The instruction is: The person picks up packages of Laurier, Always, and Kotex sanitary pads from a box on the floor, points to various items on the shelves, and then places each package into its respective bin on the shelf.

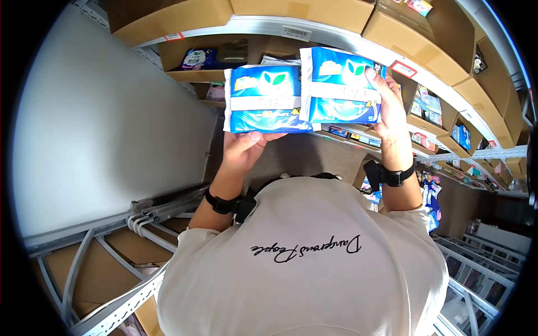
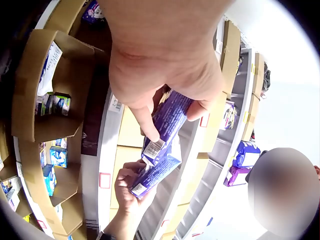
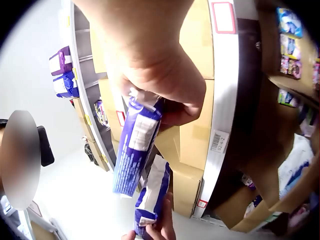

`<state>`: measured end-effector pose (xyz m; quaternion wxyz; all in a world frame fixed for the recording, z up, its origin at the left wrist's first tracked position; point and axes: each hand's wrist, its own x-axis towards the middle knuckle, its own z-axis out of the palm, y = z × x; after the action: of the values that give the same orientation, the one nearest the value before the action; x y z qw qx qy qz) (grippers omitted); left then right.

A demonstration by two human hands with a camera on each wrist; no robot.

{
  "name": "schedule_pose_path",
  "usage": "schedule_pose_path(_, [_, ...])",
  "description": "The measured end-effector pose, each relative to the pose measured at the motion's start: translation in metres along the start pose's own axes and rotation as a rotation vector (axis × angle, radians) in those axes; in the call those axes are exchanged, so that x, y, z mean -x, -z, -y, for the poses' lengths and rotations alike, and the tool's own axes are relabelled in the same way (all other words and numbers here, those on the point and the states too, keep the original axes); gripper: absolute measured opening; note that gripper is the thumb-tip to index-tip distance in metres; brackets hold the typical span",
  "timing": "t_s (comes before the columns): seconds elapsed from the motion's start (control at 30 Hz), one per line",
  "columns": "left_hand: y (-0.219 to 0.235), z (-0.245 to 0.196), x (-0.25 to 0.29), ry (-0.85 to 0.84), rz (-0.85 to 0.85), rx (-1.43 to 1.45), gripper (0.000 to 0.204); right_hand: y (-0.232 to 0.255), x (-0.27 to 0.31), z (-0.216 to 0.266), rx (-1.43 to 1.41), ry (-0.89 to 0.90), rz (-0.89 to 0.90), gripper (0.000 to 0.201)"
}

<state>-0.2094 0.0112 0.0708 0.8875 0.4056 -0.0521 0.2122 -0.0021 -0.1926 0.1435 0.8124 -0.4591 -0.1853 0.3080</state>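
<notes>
The left hand point(image 1: 245, 150) pinches the left packet point(image 1: 263, 99) at its lower edge, thumb in front and other fingers behind; the grip is closed down to the packet's thickness. The right hand point(image 1: 392, 106) holds the right packet point(image 1: 344, 85) by its right-hand edge, thumb pressed on the printed front and fingers wrapped behind, so this grip is also drawn in firmly. Both packets are blue and white plastic, printed with a green leaf mark, and both are held up in the air before the shelf point(image 1: 358, 42). They stand side by side with their fronts facing the head camera, the right packet a little higher and its left end overlapping the front of the left packet. Both wrist views show the packets edge-on, with small printed text and barcodes.

Black straps point(image 1: 223, 206) circle the wrists, below a pale T-shirt's point(image 1: 302, 263) short sleeves. Behind the packets, open cardboard boxes point(image 1: 302, 14) line the shelf; one holds a dark blue packet point(image 1: 197, 59). A paper label point(image 3: 219, 141) sticks to the shelf's pale edge. A smooth white panel point(image 1: 112, 123) stands on the left, above a metal frame point(image 1: 84, 269).
</notes>
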Motion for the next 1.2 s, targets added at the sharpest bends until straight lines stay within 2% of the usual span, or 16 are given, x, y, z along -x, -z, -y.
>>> schedule_pose_path(0.07, [0.001, -0.001, -0.001, -0.041, -0.014, 0.011, 0.068, 0.002, 0.0, 0.0, -0.055, -0.05, -0.105, 0.034])
schedule_pose_path(0.1, [0.001, -0.001, -0.002, -0.081, -0.034, 0.019, 0.068, -0.005, 0.002, -0.002, -0.085, -0.035, -0.153, 0.036])
schedule_pose_path(0.17, [0.004, -0.006, -0.006, -0.138, 0.008, 0.128, 0.063, -0.019, 0.011, 0.002, -0.06, -0.139, -0.287, 0.036])
schedule_pose_path(0.2, [0.007, -0.009, -0.006, -0.15, -0.002, 0.144, 0.063, -0.011, 0.012, -0.004, -0.023, -0.137, -0.225, 0.036])
schedule_pose_path(0.3, [0.007, -0.014, -0.007, -0.206, -0.049, 0.187, 0.062, -0.024, 0.019, -0.009, 0.025, -0.027, -0.287, 0.035])
schedule_pose_path(0.47, [0.014, -0.005, -0.001, -0.167, -0.041, 0.097, 0.061, -0.016, 0.022, -0.017, -0.123, -0.095, -0.237, 0.043])
schedule_pose_path(0.53, [0.011, -0.003, -0.001, -0.159, -0.038, 0.1, 0.06, -0.018, 0.024, -0.02, -0.119, 0.07, -0.192, 0.051])
schedule_pose_path(0.7, [0.006, -0.005, -0.003, -0.143, -0.009, 0.091, 0.06, -0.017, 0.032, -0.014, -0.181, 0.118, -0.127, 0.048])
schedule_pose_path(0.77, [0.007, -0.002, -0.003, -0.154, -0.009, 0.071, 0.06, -0.018, 0.032, -0.015, -0.054, 0.15, -0.107, 0.052])
schedule_pose_path(0.8, [0.007, -0.003, -0.002, -0.167, -0.011, 0.053, 0.061, -0.017, 0.035, -0.014, 0.012, 0.127, -0.138, 0.055])
schedule_pose_path(0.83, [0.006, -0.004, -0.001, -0.173, -0.02, 0.037, 0.061, -0.016, 0.032, -0.014, -0.04, 0.143, -0.075, 0.056])
schedule_pose_path(0.97, [0.005, -0.007, -0.001, -0.2, 0.01, 0.016, 0.062, -0.019, 0.029, -0.017, -0.097, 0.07, -0.057, 0.054])
schedule_pose_path(1.03, [0.016, -0.008, 0.003, -0.175, -0.062, 0.045, 0.062, -0.017, 0.018, -0.026, 0.331, 0.282, -0.065, 0.053])
schedule_pose_path(1.1, [0.029, -0.009, 0.005, -0.2, -0.158, 0.03, 0.054, -0.01, -0.003, -0.042, 0.455, 0.396, -0.076, 0.048])
schedule_pose_path(1.17, [0.048, -0.013, 0.01, -0.146, -0.164, 0.148, 0.054, 0.012, -0.04, -0.063, 0.97, 0.541, -0.132, 0.04])
schedule_pose_path(1.2, [0.051, -0.014, 0.013, -0.149, -0.168, 0.15, 0.054, 0.021, -0.059, -0.073, 1.155, 0.568, -0.095, 0.035])
